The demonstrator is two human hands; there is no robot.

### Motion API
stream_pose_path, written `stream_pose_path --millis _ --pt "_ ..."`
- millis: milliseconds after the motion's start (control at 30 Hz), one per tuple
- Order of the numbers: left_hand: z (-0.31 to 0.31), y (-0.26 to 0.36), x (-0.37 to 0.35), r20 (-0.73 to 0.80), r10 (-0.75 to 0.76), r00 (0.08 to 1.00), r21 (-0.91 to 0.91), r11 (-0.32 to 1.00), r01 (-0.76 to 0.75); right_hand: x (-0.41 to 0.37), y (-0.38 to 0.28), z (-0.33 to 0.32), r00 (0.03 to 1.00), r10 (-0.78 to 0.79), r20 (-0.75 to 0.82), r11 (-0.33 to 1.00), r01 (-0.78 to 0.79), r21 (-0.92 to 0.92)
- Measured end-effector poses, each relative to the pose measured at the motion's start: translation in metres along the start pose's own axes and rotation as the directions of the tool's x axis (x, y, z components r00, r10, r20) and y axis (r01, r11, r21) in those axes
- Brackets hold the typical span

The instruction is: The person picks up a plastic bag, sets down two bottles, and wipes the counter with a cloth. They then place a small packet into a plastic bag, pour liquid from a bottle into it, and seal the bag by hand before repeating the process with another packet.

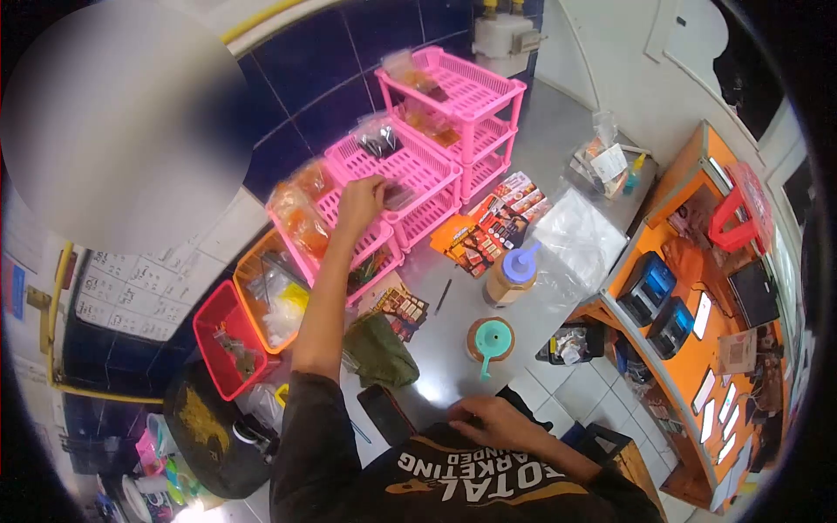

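My left hand (pixel 361 202) reaches over the middle pink rack (pixel 425 179). Its fingers are closed at the edge of a small dark plastic packet (pixel 399 195), which is blurred. Bags of orange sauce (pixel 301 218) lie in the pink tray left of my wrist, and a bag with dark contents (pixel 377 139) sits at the rack's back. Low in front of my shirt, my right hand (pixel 495 424) hangs with loosely bent fingers, holding nothing visible. Nearest to it are a jar with a teal pump lid (pixel 492 338) and a dark phone (pixel 386 414) on the metal table.
A taller pink rack (pixel 466 96) stands behind. On the table lie flyers (pixel 488 228), a pen (pixel 444 296), a green cloth (pixel 381 350), clear plastic bags (pixel 580 235) and a purple-topped pump bottle (pixel 512 277). Orange (pixel 253 254) and red (pixel 215 324) baskets stand left; an orange shelf (pixel 680 261) holds devices right.
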State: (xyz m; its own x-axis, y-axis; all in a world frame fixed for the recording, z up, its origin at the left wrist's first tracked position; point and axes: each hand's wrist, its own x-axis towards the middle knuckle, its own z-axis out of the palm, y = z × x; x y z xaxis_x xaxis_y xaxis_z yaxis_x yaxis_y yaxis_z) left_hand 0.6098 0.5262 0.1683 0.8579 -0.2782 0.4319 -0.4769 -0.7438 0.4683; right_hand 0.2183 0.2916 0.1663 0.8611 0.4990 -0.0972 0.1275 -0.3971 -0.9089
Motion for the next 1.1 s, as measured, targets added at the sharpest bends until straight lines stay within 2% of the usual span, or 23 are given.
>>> stream_pose_path --millis 67,100,133,167,200,233,300,367,467,500,533,567,633,667,733,900,967,1100 --pt "0.020 -0.016 -0.013 0.009 0.037 0.999 -0.031 0.999 -0.037 0.011 0.006 0.007 0.996 -0.018 0.089 0.992 0.029 -0.120" --pt "0.011 -0.001 -0.023 0.024 0.020 0.999 -0.029 0.999 -0.020 0.017 0.017 0.014 0.995 -0.040 0.090 0.993 0.049 -0.106" --pt "0.007 0.003 -0.036 0.048 -0.027 0.998 -0.027 0.999 0.028 0.022 0.027 0.022 0.994 0.009 0.109 0.986 0.010 -0.169" --pt "0.003 0.003 -0.048 -0.015 0.027 1.000 -0.058 0.998 -0.028 0.029 0.037 0.029 0.993 -0.048 0.106 0.987 0.063 -0.145" --pt "-0.007 0.001 -0.062 -0.088 0.083 0.993 -0.078 0.993 -0.090 0.037 0.052 0.041 0.994 -0.012 0.110 0.990 0.028 -0.138" --pt "-0.020 0.003 -0.087 -0.076 0.038 0.996 -0.070 0.997 -0.043 0.049 0.048 0.044 0.993 -0.029 0.117 0.986 0.048 -0.159" --pt "-0.049 0.013 -0.131 -0.314 0.013 0.949 -0.134 0.989 -0.058 0.077 0.061 0.063 0.991 -0.111 0.071 0.987 0.118 -0.109" --pt "-0.074 0.021 -0.198 -0.355 -0.234 0.905 -0.156 0.969 0.190 0.113 0.070 0.091 0.981 -0.195 0.000 0.955 0.190 -0.227" --pt "-0.078 0.025 -0.302 -0.332 -0.608 0.721 -0.170 0.791 0.588 0.166 0.058 0.122 0.978 -0.203 -0.038 0.966 0.194 -0.174" --pt "-0.070 0.021 -0.331 -0.313 -0.701 0.640 -0.170 0.705 0.689 0.183 0.053 0.130 0.979 -0.182 -0.088 0.970 0.164 -0.182" --pt "-0.061 0.024 -0.356 -0.290 -0.745 0.600 -0.159 0.656 0.738 0.198 0.051 0.138 0.977 -0.160 -0.138 0.973 0.133 -0.187" --pt "-0.049 0.026 -0.377 -0.266 -0.789 0.554 -0.149 0.602 0.785 0.213 0.057 0.146 0.978 -0.169 -0.126 0.971 0.144 -0.189" --pt "-0.021 0.018 -0.411 -0.288 -0.728 0.622 -0.002 0.650 0.760 0.243 0.072 0.167 0.946 -0.258 -0.197 0.930 0.188 -0.315" --pt "-0.013 0.016 -0.418 -0.300 -0.732 0.612 -0.003 0.642 0.767 0.253 0.071 0.170 0.946 -0.267 -0.184 0.928 0.201 -0.314" --pt "-0.002 0.015 -0.425 -0.296 -0.691 0.659 -0.011 0.692 0.722 0.268 0.071 0.174 0.990 -0.126 0.066 0.972 0.136 -0.192" --pt "-0.001 0.018 -0.429 -0.308 -0.697 0.648 -0.052 0.692 0.720 0.276 0.072 0.196 0.999 0.030 0.043 0.927 -0.012 -0.374" --pt "0.000 0.018 -0.430 -0.314 -0.696 0.646 -0.078 0.697 0.713 0.278 0.072 0.201 0.992 -0.122 0.030 0.939 0.125 -0.322" --pt "0.006 0.016 -0.436 -0.351 -0.687 0.637 -0.134 0.710 0.692 0.274 0.068 0.211 0.976 -0.208 0.063 0.888 0.216 -0.407"
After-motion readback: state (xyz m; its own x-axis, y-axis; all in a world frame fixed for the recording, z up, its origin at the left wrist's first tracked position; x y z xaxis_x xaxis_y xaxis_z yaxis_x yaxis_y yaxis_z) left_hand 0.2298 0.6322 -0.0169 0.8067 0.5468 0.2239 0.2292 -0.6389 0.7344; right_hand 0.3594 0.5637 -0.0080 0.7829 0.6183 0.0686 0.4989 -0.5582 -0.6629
